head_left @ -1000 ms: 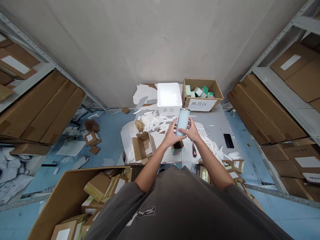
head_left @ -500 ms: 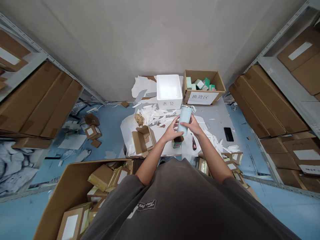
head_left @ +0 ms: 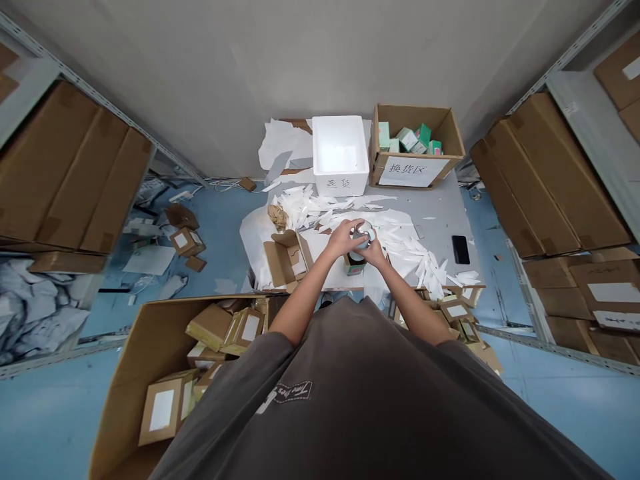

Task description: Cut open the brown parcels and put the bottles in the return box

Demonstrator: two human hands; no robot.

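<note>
A light blue tumbler (head_left: pixel 367 230) with a shiny metal rim is between my two hands over the table, one end turned toward me. My left hand (head_left: pixel 345 239) is wrapped around its left side, and my right hand (head_left: pixel 374 253) grips it from the lower right. Just beneath the hands stands a small green box (head_left: pixel 355 269), its top partly covered by them. To the left sits an open brown carton (head_left: pixel 289 259) with its flaps up. The red-and-black tool on the table is mostly hidden behind my right hand and forearm.
Paper strips (head_left: pixel 310 208) are strewn over the table. A white foam bin (head_left: pixel 341 185) and a labelled carton (head_left: pixel 410 171) of green boxes stand at the back. A phone (head_left: pixel 461 249) lies right. A large carton (head_left: pixel 117 400) of parcels is at lower left; shelves flank both sides.
The tumbler has gone from upright with its side showing to end-on toward me, lower over the green box. Both hands shifted around it. The camera view has tipped downward.
</note>
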